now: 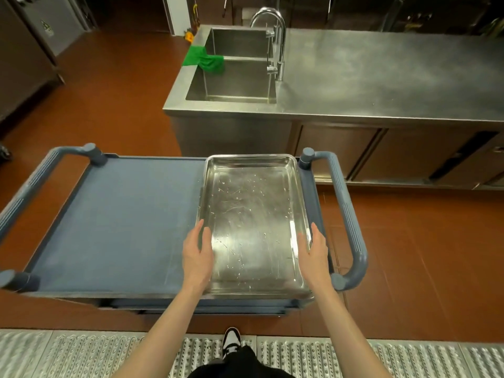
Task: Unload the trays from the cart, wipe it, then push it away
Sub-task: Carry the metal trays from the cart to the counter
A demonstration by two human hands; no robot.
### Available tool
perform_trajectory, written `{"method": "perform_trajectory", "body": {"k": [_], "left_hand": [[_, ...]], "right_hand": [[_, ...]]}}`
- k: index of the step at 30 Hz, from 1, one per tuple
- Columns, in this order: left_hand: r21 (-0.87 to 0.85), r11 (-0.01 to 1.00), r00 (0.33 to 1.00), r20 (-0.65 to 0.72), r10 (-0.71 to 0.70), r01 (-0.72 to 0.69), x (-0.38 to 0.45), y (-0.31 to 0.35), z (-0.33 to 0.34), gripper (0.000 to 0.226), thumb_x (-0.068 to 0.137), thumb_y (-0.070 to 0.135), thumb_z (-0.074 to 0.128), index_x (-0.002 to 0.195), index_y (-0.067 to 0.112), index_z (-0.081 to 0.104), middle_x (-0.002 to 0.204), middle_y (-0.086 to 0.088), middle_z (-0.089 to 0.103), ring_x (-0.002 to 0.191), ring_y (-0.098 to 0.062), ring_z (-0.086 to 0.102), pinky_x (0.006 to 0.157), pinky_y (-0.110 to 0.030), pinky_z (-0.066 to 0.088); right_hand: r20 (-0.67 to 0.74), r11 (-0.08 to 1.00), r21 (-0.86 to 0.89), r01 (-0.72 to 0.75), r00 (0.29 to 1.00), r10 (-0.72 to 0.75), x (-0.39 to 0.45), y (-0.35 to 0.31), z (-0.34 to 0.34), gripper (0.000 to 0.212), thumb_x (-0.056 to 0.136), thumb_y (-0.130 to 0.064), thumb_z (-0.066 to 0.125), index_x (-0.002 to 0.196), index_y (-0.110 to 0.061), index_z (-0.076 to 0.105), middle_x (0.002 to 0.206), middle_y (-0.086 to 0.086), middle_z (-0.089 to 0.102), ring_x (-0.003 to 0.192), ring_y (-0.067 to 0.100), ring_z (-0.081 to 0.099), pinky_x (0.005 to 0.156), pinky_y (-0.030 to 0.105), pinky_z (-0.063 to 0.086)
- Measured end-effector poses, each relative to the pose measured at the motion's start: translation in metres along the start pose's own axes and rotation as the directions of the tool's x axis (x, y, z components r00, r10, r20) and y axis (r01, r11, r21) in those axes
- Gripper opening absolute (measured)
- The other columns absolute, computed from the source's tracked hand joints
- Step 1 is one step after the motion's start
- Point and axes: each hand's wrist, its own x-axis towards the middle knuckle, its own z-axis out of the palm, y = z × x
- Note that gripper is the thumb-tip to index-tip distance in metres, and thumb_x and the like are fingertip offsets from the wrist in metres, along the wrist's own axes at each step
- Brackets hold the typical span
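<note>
A blue-grey cart stands in front of me with a handle at each end. A shiny steel tray lies on the right half of its top shelf. My left hand lies along the tray's left rim with straight fingers. My right hand lies along the right rim the same way, fingers straight against the edge. A green cloth hangs over the divider of the sink.
A steel counter with a double sink and a tall faucet stands behind the cart. Red tiled floor surrounds the cart. A metal drain grate runs under my feet. A steel cabinet stands at the far left.
</note>
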Motion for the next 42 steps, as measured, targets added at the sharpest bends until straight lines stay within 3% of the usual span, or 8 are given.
{"method": "perform_trajectory", "body": {"k": [4, 12, 16, 18, 25, 33, 37, 42], "left_hand": [[0.088, 0.993, 0.997, -0.02, -0.076, 0.078, 0.009, -0.02, -0.003, 0.054, 0.11, 0.043, 0.049, 0.159, 0.023, 0.043, 0.161, 0.002, 0.046, 0.149, -0.02, 0.04, 0.125, -0.049, 0.034], [0.01, 0.98, 0.979, -0.044, -0.2, 0.201, 0.023, -0.02, -0.004, 0.061, 0.106, 0.038, 0.057, 0.16, 0.015, 0.04, 0.158, -0.005, 0.044, 0.145, -0.025, 0.044, 0.121, -0.047, 0.039], [0.041, 0.974, 0.974, -0.029, -0.223, 0.224, 0.035, -0.015, -0.009, 0.049, 0.098, 0.041, 0.055, 0.117, -0.004, 0.062, 0.12, -0.031, 0.057, 0.111, -0.051, 0.052, 0.096, -0.058, 0.048], [0.055, 0.968, 0.969, -0.038, -0.243, 0.244, 0.039, -0.015, -0.014, 0.051, 0.101, 0.037, 0.055, 0.118, -0.01, 0.06, 0.127, -0.042, 0.054, 0.118, -0.059, 0.05, 0.101, -0.066, 0.045], [0.007, 0.972, 0.962, -0.14, -0.233, 0.236, 0.035, -0.015, -0.026, 0.049, 0.102, 0.045, 0.057, 0.141, 0.015, 0.06, 0.135, -0.001, 0.061, 0.122, -0.022, 0.058, 0.103, -0.04, 0.046], [0.054, 0.977, 0.961, -0.198, -0.191, 0.205, 0.046, 0.017, -0.023, 0.064, 0.083, 0.07, 0.047, 0.13, 0.027, 0.059, 0.123, 0.01, 0.061, 0.112, -0.018, 0.06, 0.095, -0.039, 0.043], [0.071, 0.989, 0.98, -0.158, -0.118, 0.131, 0.059, 0.048, -0.012, 0.059, 0.089, 0.07, 0.048, 0.129, 0.029, 0.06, 0.123, 0.009, 0.062, 0.11, -0.019, 0.061, 0.098, -0.043, 0.046], [0.07, 0.997, 0.997, -0.079, -0.015, 0.021, 0.066, 0.084, 0.011, 0.048, 0.096, 0.065, 0.051, 0.13, 0.032, 0.059, 0.124, 0.009, 0.063, 0.112, -0.018, 0.061, 0.094, -0.038, 0.044]], "right_hand": [[0.005, 0.993, -0.097, -0.063, 0.998, 0.064, 0.003, 0.009, 0.009, 0.065, 0.108, -0.042, 0.05, 0.162, -0.016, 0.027, 0.166, 0.009, 0.031, 0.151, 0.031, 0.031, 0.122, 0.048, 0.028], [0.021, 0.959, -0.226, -0.169, 0.984, 0.178, 0.024, 0.015, 0.011, 0.071, 0.105, -0.037, 0.057, 0.162, -0.009, 0.025, 0.161, 0.017, 0.033, 0.147, 0.038, 0.03, 0.119, 0.05, 0.031], [0.038, 0.951, -0.253, -0.176, 0.981, 0.191, 0.031, 0.015, 0.016, 0.062, 0.103, -0.034, 0.061, 0.155, -0.011, 0.037, 0.15, 0.02, 0.038, 0.139, 0.038, 0.035, 0.113, 0.047, 0.036], [0.027, 0.963, -0.215, -0.164, 0.984, 0.174, 0.031, 0.014, 0.019, 0.057, 0.103, -0.032, 0.062, 0.152, -0.014, 0.042, 0.146, 0.017, 0.041, 0.135, 0.034, 0.038, 0.111, 0.046, 0.038], [-0.044, 0.991, -0.069, -0.112, 0.993, 0.109, 0.02, 0.002, 0.022, 0.042, 0.1, -0.034, 0.061, 0.141, -0.024, 0.056, 0.131, 0.005, 0.055, 0.109, 0.022, 0.06, 0.094, 0.042, 0.054], [-0.172, 0.994, 0.075, -0.075, 0.981, 0.087, 0.014, -0.024, 0.004, 0.039, 0.104, -0.035, 0.059, 0.142, -0.028, 0.055, 0.121, -0.009, 0.052, 0.096, 0.003, 0.056, 0.078, 0.022, 0.044], [-0.251, 0.993, 0.092, -0.069, 0.964, 0.091, 0.019, -0.04, -0.017, 0.043, 0.105, -0.034, 0.056, 0.147, -0.024, 0.052, 0.122, -0.011, 0.05, 0.106, 0.007, 0.053, 0.092, 0.03, 0.042], [-0.391, 0.989, 0.127, -0.075, 0.913, 0.12, 0.017, -0.054, -0.054, 0.037, 0.107, -0.037, 0.051, 0.142, -0.026, 0.058, 0.117, -0.004, 0.062, 0.081, -0.002, 0.055, 0.076, 0.024, 0.046]]}}
